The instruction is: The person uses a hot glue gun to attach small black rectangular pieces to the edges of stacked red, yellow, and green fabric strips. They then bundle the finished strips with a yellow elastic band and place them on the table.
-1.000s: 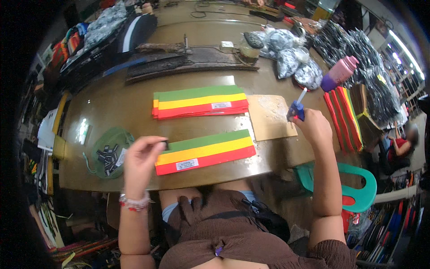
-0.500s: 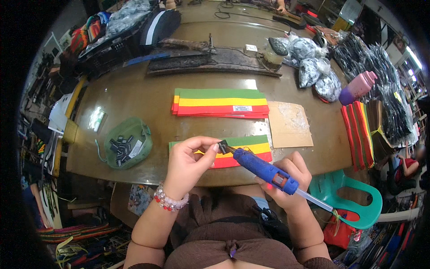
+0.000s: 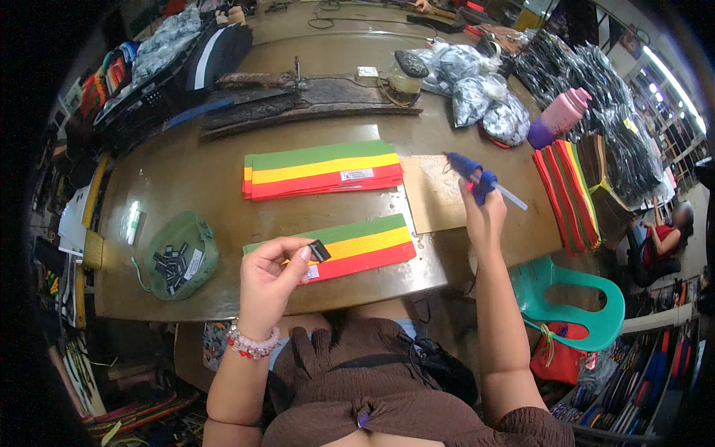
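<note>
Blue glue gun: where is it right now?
Head view, right of centre: the blue glue gun is in the right hand, held over the brown cardboard sheet, between the upper striped stack and the purple bottle.

Bright overhead light, tabletop glare, dark fisheye-bent edges

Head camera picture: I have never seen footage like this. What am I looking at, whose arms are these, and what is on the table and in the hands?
The camera sits on a person's head and looks down, so both arms rising from the lower edge are their own; the fisheye lens bends straight edges. The left hand pinches a small black piece over a green, yellow and red striped band. The right hand holds a blue glue gun above a cardboard sheet. On the brown table also lie a stack of striped bands and a green dish of black pieces.
</note>
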A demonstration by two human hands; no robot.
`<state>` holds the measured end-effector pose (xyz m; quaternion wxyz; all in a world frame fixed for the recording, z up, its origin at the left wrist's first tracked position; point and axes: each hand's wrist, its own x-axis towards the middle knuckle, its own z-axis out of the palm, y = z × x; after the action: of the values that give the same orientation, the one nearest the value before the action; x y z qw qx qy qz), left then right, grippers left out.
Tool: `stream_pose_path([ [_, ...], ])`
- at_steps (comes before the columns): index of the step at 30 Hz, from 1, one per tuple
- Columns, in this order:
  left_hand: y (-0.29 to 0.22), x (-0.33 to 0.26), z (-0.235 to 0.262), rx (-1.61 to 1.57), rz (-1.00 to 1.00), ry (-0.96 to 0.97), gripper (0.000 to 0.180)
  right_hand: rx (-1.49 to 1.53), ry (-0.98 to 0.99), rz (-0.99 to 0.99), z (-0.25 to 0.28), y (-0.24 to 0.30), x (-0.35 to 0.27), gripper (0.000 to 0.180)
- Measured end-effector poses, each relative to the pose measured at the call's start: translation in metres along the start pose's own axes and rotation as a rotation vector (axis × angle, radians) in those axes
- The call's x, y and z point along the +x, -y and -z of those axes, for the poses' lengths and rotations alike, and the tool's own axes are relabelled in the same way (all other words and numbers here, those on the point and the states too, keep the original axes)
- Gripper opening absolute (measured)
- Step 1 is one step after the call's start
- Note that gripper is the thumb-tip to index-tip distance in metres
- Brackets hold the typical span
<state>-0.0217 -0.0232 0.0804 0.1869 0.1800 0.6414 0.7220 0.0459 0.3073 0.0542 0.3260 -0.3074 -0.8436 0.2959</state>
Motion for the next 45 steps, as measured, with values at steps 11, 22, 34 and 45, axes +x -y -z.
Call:
stream_pose_path([
  [11,0.012,-0.023,0.016,-0.05,-0.029,0.196,0.015,-0.079,-0.152,0.016,0.011,0.007,-0.066,0.044],
  [22,0.023,-0.046,0.006,-0.08,-0.043,0.593,0.018,1.253,1.325,-0.48,-0.001,0.079,-0.173,0.012],
  [34,0.051,0.02,-0.015,1.034,-0.503,0.397,0.034,1.247,0.765,-0.571,-0.011,0.046,-0.174,0.006],
  [45,0.025,0.033,-0.03,0.846,-0.322,0.514,0.021,1.515,0.456,-0.752,-0.039,0.047,-0.167,0.011],
])
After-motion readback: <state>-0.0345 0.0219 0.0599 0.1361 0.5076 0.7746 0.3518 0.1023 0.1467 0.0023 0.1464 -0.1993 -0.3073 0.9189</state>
